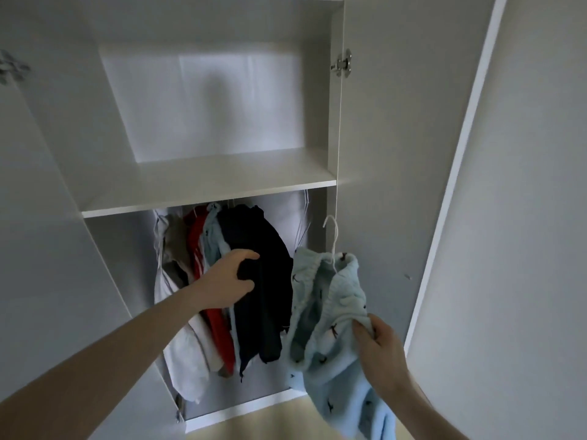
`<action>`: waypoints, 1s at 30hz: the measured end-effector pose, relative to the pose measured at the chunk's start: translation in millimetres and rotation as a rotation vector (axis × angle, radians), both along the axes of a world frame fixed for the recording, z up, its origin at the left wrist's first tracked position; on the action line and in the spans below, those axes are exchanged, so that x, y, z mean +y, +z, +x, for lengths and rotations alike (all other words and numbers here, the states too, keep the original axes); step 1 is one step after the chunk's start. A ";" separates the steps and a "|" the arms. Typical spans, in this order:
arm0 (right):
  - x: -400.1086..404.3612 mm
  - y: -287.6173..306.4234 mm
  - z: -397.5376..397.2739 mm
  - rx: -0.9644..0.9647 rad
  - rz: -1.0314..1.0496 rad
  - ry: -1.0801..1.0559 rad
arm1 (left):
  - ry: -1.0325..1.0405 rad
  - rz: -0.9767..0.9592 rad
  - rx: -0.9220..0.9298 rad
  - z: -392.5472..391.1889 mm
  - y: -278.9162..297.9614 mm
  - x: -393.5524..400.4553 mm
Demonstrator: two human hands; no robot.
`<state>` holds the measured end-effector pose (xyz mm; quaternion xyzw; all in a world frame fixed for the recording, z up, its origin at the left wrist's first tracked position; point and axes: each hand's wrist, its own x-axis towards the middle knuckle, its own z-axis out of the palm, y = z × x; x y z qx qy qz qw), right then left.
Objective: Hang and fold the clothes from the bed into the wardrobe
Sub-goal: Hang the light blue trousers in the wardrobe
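So the light blue sweater (327, 315) with the little dark deer print is already on a white hanger (333, 239), the hook poking up out of the collar, and it's held out in front of the open wardrobe (206, 198), off to the right of the clothes that are already hung. It isn't on the rail yet; the hook is just up in the air below the shelf edge.

The right hand (381, 347) has a bunch of the knit pinched between thumb and fingers, low on the sweater's side, so the hanger and collar sit up and to the left of the grip, well away from it. Honestly looks like the fabric is carrying the hanger, not the other way round, which seems a bit wobbly to me.

The left hand (228, 281) is on the dark navy garment (257, 281), thumb and fingers curled around a fold of it. My guess is it's shoving the hung stuff left to open a gap.

Left of the navy one there's a pale blue piece, a red one (203, 249) with white stripes, and some beige and white things (181, 344).

Next move, I'd say: lift the hook up to the rail in the free space on the right, where a couple of bare wire hangers (303, 223) hang. The rail itself is hidden behind the shelf, so that hook-on is kind of blind.
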<state>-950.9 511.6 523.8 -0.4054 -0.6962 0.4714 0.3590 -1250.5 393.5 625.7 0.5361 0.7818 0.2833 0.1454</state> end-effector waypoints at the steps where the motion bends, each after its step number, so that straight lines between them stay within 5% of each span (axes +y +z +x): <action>1: 7.3 -2.7 -13.6 0.000 0.004 -0.011 | 0.012 0.005 0.006 -18.8 -1.4 6.5; 17: 69.7 -45.5 -152.4 -0.056 0.014 -0.205 | -0.087 -0.369 0.115 -165.8 -109.4 167.4; 30: 104.0 -49.3 -160.7 -0.130 0.038 -0.191 | -0.203 -0.523 0.547 -205.8 -135.8 318.2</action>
